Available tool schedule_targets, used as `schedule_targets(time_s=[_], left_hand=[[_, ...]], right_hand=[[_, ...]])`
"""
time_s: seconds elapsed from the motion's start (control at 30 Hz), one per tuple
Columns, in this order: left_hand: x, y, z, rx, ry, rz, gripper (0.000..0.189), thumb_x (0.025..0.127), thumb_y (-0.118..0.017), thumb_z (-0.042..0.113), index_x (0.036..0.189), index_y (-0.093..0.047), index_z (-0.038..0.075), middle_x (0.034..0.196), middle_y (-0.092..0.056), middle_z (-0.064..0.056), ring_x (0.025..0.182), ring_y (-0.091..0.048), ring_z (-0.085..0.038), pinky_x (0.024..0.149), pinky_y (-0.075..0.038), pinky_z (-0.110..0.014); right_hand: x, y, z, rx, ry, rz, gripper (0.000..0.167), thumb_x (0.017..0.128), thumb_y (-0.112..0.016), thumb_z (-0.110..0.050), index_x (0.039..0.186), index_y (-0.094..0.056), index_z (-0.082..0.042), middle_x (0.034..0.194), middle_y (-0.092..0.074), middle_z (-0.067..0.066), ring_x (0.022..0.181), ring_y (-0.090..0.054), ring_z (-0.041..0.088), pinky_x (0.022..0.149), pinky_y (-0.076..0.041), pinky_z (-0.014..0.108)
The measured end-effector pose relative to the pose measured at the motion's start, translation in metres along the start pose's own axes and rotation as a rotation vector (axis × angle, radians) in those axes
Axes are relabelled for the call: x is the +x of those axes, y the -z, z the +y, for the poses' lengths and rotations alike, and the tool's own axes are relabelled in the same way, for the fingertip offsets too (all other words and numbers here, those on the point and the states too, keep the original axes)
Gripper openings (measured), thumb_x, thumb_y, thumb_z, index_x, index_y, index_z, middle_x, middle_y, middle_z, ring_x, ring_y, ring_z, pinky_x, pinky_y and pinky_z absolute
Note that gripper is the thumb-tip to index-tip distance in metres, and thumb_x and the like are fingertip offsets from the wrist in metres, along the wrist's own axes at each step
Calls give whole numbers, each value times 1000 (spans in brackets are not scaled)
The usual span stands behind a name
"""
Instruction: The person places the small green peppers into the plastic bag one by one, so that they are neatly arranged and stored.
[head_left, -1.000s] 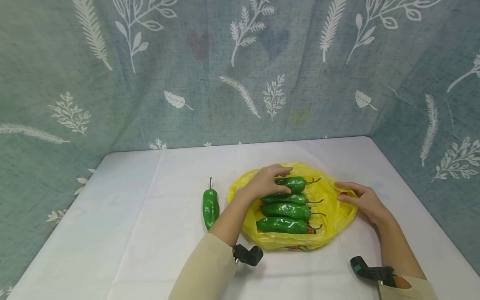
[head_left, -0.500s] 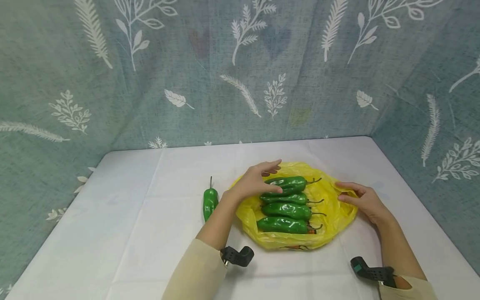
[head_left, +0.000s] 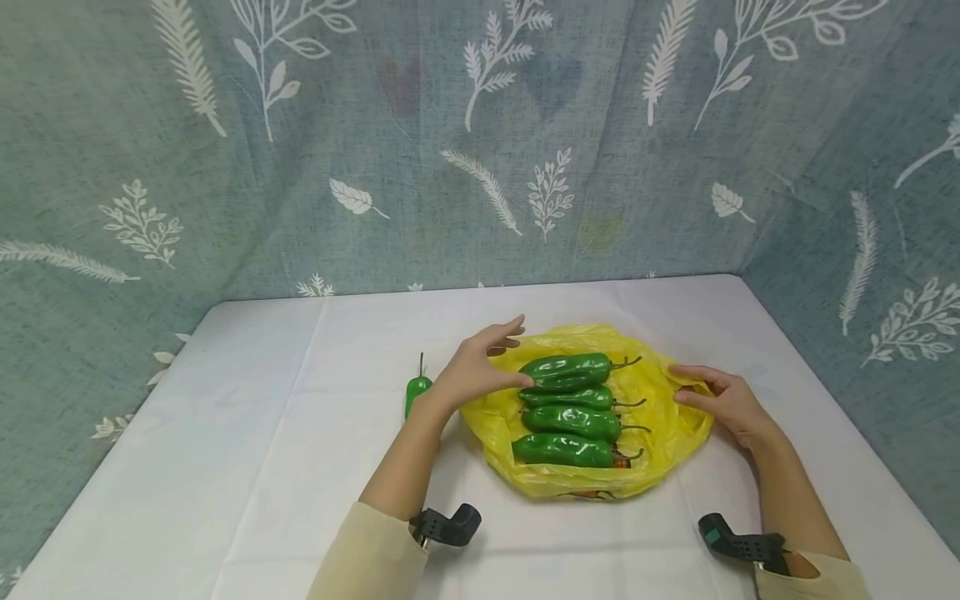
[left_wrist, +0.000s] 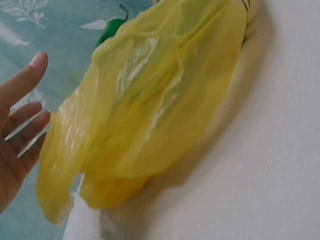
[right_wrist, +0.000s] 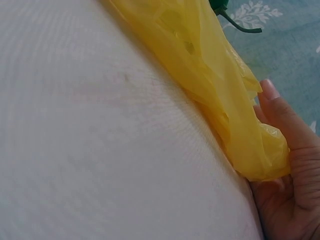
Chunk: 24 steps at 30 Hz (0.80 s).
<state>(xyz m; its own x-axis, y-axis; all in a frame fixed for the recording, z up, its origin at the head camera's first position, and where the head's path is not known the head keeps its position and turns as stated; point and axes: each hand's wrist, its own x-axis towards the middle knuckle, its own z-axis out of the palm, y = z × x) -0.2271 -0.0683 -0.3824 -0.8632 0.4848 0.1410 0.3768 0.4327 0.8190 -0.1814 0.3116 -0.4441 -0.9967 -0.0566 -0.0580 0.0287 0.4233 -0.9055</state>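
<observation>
Several green peppers [head_left: 567, 422] lie side by side in the yellow plastic bag [head_left: 652, 450], stems to the right. Over the bag's left edge hovers my left hand [head_left: 480, 362], fingers spread and holding nothing; its thumb tip is near the farthest pepper in the bag. In the left wrist view, this hand [left_wrist: 17, 135] is beside the bag's side. My right hand [head_left: 731, 404] holds the bag's right rim, thumb inside and fingers behind it, as the right wrist view shows. One loose green pepper [head_left: 416, 390] lies left of the bag, partly hidden by my left forearm.
A white cloth [head_left: 315, 433] covers the table under the bag. Grey-green leaf-patterned fabric [head_left: 420, 167] rises at the back and both sides. A black wrist camera [head_left: 448, 527] sits on my left wrist and another camera [head_left: 738, 546] on my right.
My left hand has moved left, off the peppers toward the bag's left edge, and its forearm now covers more of the loose pepper. The right hand has stayed at the rim.
</observation>
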Motion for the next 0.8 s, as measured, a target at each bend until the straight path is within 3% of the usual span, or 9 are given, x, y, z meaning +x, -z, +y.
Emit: schedule_targets(time_s=[0.13,0.37,0.67,0.8], left_hand=[[-10,5,-4,-5,0,34,88,74,-82,26,147,-34,28,141,-48,-2,124,-51,-18,104,-40,-35],[-30,20,-9,14,-58,102,88,73,-83,24,147,-36,20,140,-48,-9,123,-51,-26,103,-41,-43],[-62,36,-11,17,14,195,89,74,-82,24,148,-33,25,143,-44,-1,127,-48,-21,107,-37,-40],[-76,41,-10,43,27,265,94,73,-82,24,150,-28,24,146,-41,-4,130,-45,-23,108,-36,-41]], right_hand=[[-1,0,1,10,-3,-3,53,84,-71,-33,130,-58,-12,134,-56,-4,136,-30,34,87,-31,-2],[0,-1,2,1,-13,-5,54,84,-72,-35,131,-58,-13,136,-54,-1,136,-31,33,87,-31,-2],[0,-1,0,4,-18,2,57,83,-72,-36,131,-57,-10,136,-55,-1,135,-32,32,86,-32,-2],[0,-1,0,9,-7,3,54,83,-72,-35,130,-59,-12,134,-56,-3,135,-32,32,85,-32,-2]])
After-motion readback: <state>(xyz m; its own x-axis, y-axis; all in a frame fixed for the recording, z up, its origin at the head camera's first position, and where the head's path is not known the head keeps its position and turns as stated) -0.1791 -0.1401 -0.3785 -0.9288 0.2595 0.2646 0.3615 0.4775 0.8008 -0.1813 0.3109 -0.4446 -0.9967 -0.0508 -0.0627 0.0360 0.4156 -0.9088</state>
